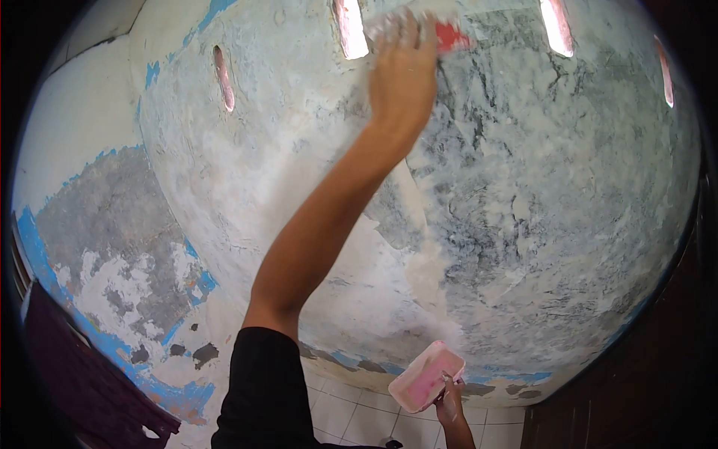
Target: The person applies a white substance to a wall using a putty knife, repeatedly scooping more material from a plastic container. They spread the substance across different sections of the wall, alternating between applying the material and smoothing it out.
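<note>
Up high in the head view, the left hand [404,71] is raised on a straight arm and pressed to the wall [538,209]. Its fingers are closed around a red scraper [452,36], and the blade lies flat on the plaster, just right of the hand. The black sleeve [265,389] of this arm shows at the bottom edge. Lower down, the right hand [449,404] grips a pink tray [426,376] from below and holds it tilted near the foot of the wall; how the fingers sit under it I cannot tell exactly. The wall is rough, white and grey, with rests of blue paint [112,344] along its lower part. 4 narrow slits [350,28] let light through near the top. White floor tiles [351,415] lie under the tray.
</note>
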`<action>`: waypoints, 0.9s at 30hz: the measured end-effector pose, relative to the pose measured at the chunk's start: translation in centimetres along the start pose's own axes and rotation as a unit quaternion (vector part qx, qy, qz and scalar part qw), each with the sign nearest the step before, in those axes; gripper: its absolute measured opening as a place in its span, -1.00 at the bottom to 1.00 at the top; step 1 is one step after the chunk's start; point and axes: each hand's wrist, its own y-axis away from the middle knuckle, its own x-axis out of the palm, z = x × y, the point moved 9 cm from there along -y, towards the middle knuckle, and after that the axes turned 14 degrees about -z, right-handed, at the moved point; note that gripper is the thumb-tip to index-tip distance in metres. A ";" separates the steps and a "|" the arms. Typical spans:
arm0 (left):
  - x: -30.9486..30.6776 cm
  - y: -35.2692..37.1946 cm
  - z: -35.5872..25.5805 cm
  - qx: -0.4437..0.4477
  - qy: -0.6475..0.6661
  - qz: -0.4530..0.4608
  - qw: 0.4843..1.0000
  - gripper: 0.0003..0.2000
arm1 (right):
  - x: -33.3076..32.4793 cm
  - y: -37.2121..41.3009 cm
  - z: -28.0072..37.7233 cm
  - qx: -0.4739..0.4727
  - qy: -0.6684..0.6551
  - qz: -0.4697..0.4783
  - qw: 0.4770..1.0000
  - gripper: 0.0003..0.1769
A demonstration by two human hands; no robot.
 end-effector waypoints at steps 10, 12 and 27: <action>-2.8 4.2 -6.2 -0.109 0.253 0.287 0.917 -0.46 | -2.0 -1.6 -1.1 -0.009 0.016 0.011 1.000 -0.28; -2.8 1.7 -3.0 -0.136 0.261 0.141 0.945 -0.45 | -2.3 -1.1 -0.5 -0.015 -0.004 -0.020 1.000 -0.41; 1.3 4.2 -10.1 0.030 0.027 0.116 0.992 -0.48 | -4.6 -0.6 2.9 -0.019 -0.001 -0.011 1.000 -0.32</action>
